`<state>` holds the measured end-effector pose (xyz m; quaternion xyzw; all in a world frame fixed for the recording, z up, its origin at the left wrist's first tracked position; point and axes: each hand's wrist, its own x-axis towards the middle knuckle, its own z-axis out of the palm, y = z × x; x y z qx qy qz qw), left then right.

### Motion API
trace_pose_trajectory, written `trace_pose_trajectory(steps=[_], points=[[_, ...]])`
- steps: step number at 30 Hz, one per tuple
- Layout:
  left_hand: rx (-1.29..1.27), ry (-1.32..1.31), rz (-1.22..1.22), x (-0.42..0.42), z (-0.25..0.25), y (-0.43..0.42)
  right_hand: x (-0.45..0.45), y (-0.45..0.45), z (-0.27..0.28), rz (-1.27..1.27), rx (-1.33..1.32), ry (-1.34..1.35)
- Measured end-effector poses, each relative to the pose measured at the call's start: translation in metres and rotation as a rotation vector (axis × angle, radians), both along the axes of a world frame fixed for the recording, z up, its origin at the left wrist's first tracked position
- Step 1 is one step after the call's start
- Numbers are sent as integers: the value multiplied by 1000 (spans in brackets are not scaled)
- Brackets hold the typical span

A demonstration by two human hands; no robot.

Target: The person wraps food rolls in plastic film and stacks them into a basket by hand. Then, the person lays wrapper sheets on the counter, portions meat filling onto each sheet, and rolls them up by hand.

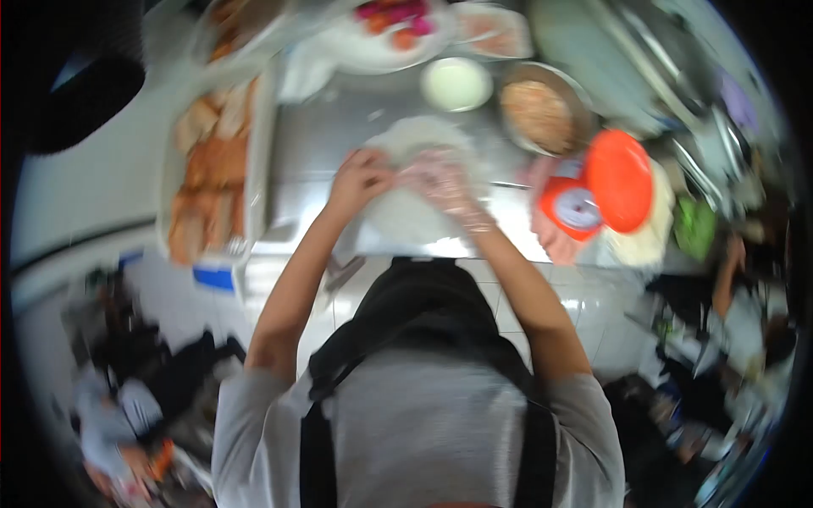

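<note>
My left hand (362, 179), which looks bare, is over the steel worktop with its fingers curled in a pinch. What it pinches, if anything, is too blurred to make out. Beside it my right hand (442, 182) wears a clear plastic glove, its fingertips pointing towards the left fingers and nearly meeting them. Motion smears the right fingers. Under both hands lies a pale, round, flat thing (411, 218); I cannot tell whether it is a board, a sheet or dough.
A white tray of orange-brown food pieces (216, 161) stands left. Behind are a bowl of pale liquid (457, 85), a metal bowl of orange-pink filling (535, 110) and a plate of colourful pieces (373, 51). At right sits a red kitchen scale (577, 207) with a red dish (620, 182). Other people work behind.
</note>
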<state>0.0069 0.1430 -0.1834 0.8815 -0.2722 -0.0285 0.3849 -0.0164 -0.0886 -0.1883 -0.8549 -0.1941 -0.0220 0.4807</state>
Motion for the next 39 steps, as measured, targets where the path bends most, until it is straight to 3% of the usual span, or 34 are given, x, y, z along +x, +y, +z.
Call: trace_pose_trajectory(steps=[2,4,5,6,7,8,11,12,18,23,25,27,29,31,32,34,39], points=[[17,-99,41,0,-22,2,11,3,-24,106,148,-3],[43,-69,-24,1,-15,6,7,7,-74,-111,-141,212],[21,2,-29,1,-10,10,15,5,-92,-83,6,333],[-117,61,-62,7,-13,14,5,-3,-39,-43,-25,79],[-210,172,-42,8,-4,13,1,-9,-5,-11,4,105],[-193,172,-60,9,-2,14,-2,2,-12,-64,-129,-78],[-159,116,-102,10,-11,16,1,15,-19,-15,-244,-122],[-148,93,-109,11,-14,18,4,16,-18,39,-225,-52],[-107,91,-64,9,-8,12,-2,6,-40,-58,180,-331],[-2,2,-104,6,-10,13,-2,-8,-47,-6,-102,-30],[-15,-57,-91,6,-13,13,-14,-21,-30,-53,-108,-303],[-20,-68,-64,3,-8,8,-10,-35,-13,-28,-52,-260],[39,-52,-42,0,3,-1,-6,-34,-34,-14,-231,-261],[37,-45,51,-5,11,-16,-11,-38,-15,-117,-171,-322],[21,-59,79,-6,12,-23,-15,-35,1,-183,79,-95],[-34,-108,71,-8,13,-37,-17,-35,23,-212,247,161],[56,-71,45,-12,15,-52,-13,-54,28,-81,-28,64]])
